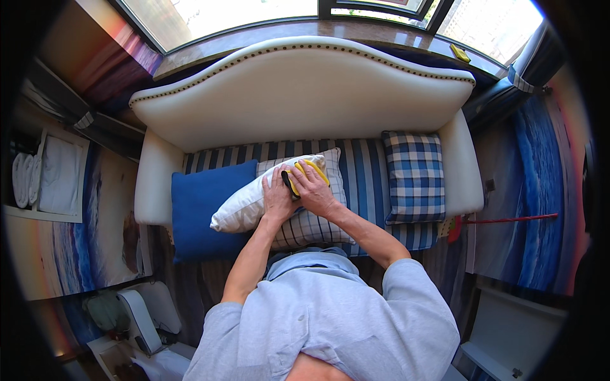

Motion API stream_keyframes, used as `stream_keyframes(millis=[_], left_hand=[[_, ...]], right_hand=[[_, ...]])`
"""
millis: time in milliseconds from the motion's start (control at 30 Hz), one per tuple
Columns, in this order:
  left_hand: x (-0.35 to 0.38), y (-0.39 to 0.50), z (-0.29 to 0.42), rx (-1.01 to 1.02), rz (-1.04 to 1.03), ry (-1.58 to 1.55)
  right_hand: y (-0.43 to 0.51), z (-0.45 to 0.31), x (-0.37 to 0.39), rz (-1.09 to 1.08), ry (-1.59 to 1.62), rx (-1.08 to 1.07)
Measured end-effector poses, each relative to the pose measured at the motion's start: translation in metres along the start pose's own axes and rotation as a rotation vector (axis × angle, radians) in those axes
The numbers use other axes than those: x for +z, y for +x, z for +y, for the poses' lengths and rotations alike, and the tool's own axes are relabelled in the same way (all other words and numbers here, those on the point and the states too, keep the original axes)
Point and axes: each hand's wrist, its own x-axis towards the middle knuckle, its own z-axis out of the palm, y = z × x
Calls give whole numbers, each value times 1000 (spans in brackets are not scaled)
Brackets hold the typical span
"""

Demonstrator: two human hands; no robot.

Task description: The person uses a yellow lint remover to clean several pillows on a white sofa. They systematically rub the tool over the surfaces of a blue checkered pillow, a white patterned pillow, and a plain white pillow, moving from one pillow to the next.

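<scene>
A white cushion [245, 205] lies tilted across a checked white cushion [305, 232] on the striped seat of a cream sofa. My right hand [313, 190] presses a yellow cloth with black edging [312, 167] against the white cushion's upper end. The fingers of my left hand [279, 195] are spread on the same cushion, touching the cloth's dark edge. To the left rests a plain blue cushion [205, 205]. A blue-and-white checked cushion [414, 176] leans at the sofa's right arm.
The sofa's studded backrest [305, 90] rises before a stone windowsill [348, 31], where another yellow cloth [460, 53] lies at the right. Tied curtains hang at both sides. White folded textiles [59, 174] fill a shelf at left. A red stick [512, 218] extends beyond the right arm.
</scene>
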Motion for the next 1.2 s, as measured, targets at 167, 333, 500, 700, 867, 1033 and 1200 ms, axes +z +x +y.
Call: stream_keyframes(millis=[167,333,500,700,867,1033,1200], left_hand=[[-3,-6,2,43,127,-87],[-9,-9,7,34,116,-85],[-5,-15,4,58,206,-95],[-6,-14,-4,94,382,-146],[-75,9,14,205,579,-194],[-133,-2,12,284,675,-365],[-50,-43,-28,39,463,-914]], right_hand=[[1,50,-24,131,-99,281],[6,63,-38,207,37,403],[3,27,-15,151,209,396],[11,22,-22,217,373,401],[49,20,-101,322,511,386],[70,-8,-167,553,775,362],[35,-27,-61,324,501,290]])
